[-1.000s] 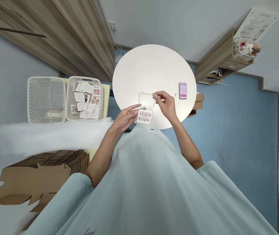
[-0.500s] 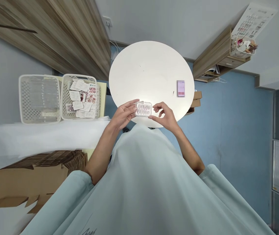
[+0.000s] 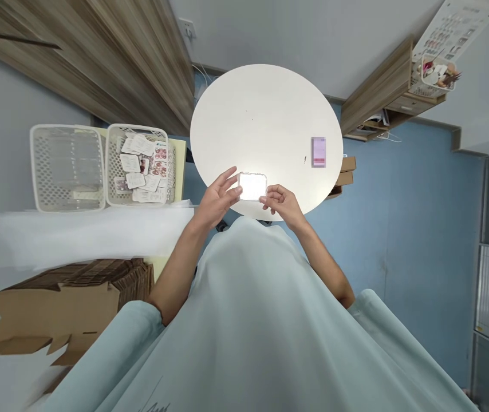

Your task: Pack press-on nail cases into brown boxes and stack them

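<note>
Seeming light and stiff, the case [image 3: 252, 187] was aptly held by its side edges, left hand [image 3: 219, 198] fingers spread, right hand [image 3: 285, 205] fingers narrowed

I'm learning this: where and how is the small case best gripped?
Probably grip the small case by its short ends, one hand from each side: it's a flat, wide rectangle, the left hand at one end, the right hand at the other.
</note>
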{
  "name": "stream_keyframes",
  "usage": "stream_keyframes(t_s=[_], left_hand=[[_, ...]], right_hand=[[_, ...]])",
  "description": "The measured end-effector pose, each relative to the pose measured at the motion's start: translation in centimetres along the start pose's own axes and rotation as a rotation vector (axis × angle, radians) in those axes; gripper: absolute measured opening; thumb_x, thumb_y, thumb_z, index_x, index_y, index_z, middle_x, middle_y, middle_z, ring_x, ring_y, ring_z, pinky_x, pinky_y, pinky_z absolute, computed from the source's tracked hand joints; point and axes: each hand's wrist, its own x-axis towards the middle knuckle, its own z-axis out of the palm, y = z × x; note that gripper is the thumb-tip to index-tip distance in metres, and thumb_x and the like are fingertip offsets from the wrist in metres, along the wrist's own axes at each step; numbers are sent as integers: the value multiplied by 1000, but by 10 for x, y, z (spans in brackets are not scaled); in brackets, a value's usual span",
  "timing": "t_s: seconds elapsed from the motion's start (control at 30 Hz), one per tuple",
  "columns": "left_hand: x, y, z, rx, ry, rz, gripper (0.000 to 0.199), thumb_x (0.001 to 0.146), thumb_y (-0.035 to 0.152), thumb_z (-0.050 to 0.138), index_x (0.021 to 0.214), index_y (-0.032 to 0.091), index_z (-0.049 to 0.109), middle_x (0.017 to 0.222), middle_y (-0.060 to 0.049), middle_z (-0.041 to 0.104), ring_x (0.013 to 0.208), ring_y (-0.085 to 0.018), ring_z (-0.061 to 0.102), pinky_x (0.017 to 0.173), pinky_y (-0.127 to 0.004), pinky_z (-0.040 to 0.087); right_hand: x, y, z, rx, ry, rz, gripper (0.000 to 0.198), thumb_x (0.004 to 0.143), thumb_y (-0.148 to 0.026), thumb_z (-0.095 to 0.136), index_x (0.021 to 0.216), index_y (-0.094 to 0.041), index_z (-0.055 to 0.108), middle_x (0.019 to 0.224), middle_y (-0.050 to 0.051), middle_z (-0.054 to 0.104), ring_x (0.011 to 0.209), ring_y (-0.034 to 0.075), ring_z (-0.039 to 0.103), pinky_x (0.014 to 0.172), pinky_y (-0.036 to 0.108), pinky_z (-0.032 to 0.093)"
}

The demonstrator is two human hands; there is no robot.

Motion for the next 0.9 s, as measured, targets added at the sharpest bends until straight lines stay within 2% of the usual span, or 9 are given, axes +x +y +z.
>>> stream_keyframes(t_s=[0.23, 0.53, 0.6, 0.67, 0.77, 0.83, 0.9], left_hand=[[-11, -20, -8, 116, 123, -38, 92, 81, 46, 97, 162, 25, 60, 167, -21, 57, 130, -33, 72, 108, -46, 62], [-10, -37, -25, 156, 250, 6, 87, 83, 43, 96, 160, 28, 61, 163, -19, 60, 123, -33, 73, 95, -42, 65], [-2, -48, -34, 192, 302, -4, 81, 82, 42, 95, 155, 25, 64, 157, -19, 65, 117, -32, 75, 93, -42, 65], [11, -62, -43, 230, 348, -36, 69, 81, 40, 94, 143, 20, 72, 146, -18, 71, 110, -30, 77, 93, -42, 65], [35, -85, -57, 296, 406, -109, 58, 78, 32, 91, 132, 16, 77, 137, -18, 76, 104, -30, 77, 94, -44, 65], [51, -100, -65, 381, 434, -147, 55, 78, 25, 86, 131, 14, 77, 136, -18, 77, 105, -30, 77, 100, -46, 62], [64, -114, -70, 487, 475, -198, 51, 77, 18, 83, 127, 12, 79, 133, -19, 79, 111, -33, 77, 109, -47, 57]], right_hand=[[9, 10, 4, -42, -13, 28, 71, 66, -77, 96, 105, -27, 64, 86, -1, 73, 75, 19, 72, 56, 27, 49], [28, 26, 16, -85, -52, 40, 62, 73, -69, 95, 107, -27, 65, 88, 0, 77, 78, 19, 74, 59, 27, 50], [40, 36, 21, -98, -44, 63, 59, 75, -65, 95, 107, -26, 64, 91, 0, 79, 79, 19, 76, 60, 27, 51], [56, 49, 28, -113, -27, 109, 53, 78, -58, 95, 107, -26, 64, 92, 0, 80, 78, 18, 76, 62, 26, 52], [85, 74, 39, -154, -10, 219, 35, 89, -40, 89, 107, -24, 63, 90, 0, 81, 78, 16, 77, 64, 24, 53], [104, 91, 46, -215, 3, 285, 24, 94, -30, 84, 103, -23, 63, 87, -2, 79, 74, 13, 75, 65, 23, 52], [119, 108, 53, -288, 33, 325, 21, 95, -24, 84, 99, -23, 63, 83, -3, 76, 69, 12, 72, 65, 23, 53]])
